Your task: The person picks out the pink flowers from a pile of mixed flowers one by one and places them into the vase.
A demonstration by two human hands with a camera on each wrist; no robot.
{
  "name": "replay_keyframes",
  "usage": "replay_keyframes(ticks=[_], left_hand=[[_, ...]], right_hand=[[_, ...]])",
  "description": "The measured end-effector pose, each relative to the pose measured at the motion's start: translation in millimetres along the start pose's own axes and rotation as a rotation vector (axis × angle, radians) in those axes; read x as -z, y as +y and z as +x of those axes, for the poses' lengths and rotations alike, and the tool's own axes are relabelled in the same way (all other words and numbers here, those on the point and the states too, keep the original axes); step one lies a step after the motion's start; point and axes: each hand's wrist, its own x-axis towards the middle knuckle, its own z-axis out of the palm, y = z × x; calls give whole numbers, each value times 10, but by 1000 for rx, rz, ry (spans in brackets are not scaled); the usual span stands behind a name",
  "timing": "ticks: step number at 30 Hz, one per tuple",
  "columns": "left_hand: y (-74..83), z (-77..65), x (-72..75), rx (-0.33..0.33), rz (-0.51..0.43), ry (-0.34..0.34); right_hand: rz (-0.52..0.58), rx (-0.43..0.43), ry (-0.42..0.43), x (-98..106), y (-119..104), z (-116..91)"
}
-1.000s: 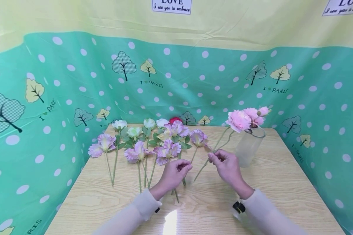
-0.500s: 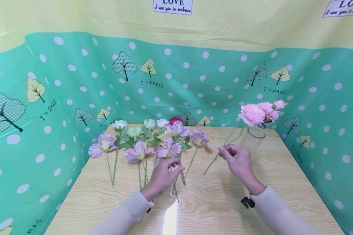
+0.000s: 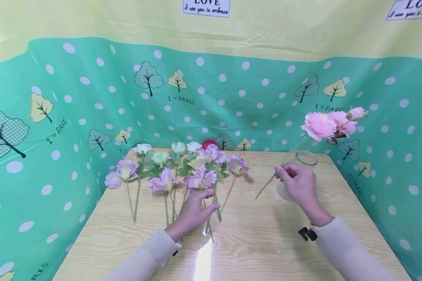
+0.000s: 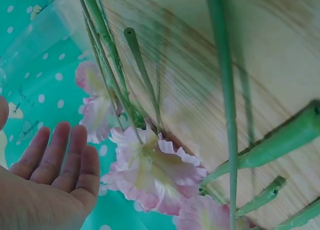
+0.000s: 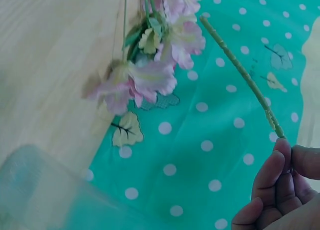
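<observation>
My right hand point(image 3: 299, 183) pinches the stem point(image 5: 245, 74) of a pink peony point(image 3: 321, 125) between thumb and fingers. Its full bloom and a smaller bud lean to the upper right, raised above the table. Behind this hand stands a frosted glass vase point(image 3: 283, 192), its round rim showing and its body partly hidden; the vase point(image 5: 55, 190) is also at the lower left of the right wrist view. My left hand point(image 3: 192, 210) hovers over the stems of the purple flowers point(image 3: 201, 178), fingers extended and holding nothing. In the left wrist view its fingers lie beside a ruffled bloom point(image 4: 155, 175).
Several purple and white flowers point(image 3: 160, 157) lie across the left and middle of the wooden table point(image 3: 253, 249), stems toward the front. A red bloom point(image 3: 209, 144) shows at the back edge. Polka-dot cloth point(image 3: 239, 105) surrounds the table's back and sides.
My right hand has moved right and lifted the pink peony higher, over toward the vase. My left hand has drawn back left from beside it, its fingers opening out.
</observation>
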Motion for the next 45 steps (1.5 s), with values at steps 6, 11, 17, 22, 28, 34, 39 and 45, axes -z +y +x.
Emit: replay_keyframes(ticks=[6,11,17,22,28,34,39,45], left_hand=[[-22,-17,5,-3,-6,-11],[-40,-33,1,-8,-11,-5],[-46,-47,3,10,-24,-8],[-53,-56,6,21,-22,-21],[-49,-64,22,39,-11,-23],[-60,-64,20,24,-7,-19],[-59,-72,13,32,-8,-18],[-52,-82,13,34,-4,-19]], right_hand=[[-53,-11,25,156,-19,104],[-81,-27,42,278,-37,195],[-80,-84,46,436,-77,289],[-86,-112,59,542,-82,369],[-83,-124,84,667,-97,463],[-81,-119,97,776,-95,558],[-78,-146,110,878,-67,669],[-74,-209,108,987,8,786]])
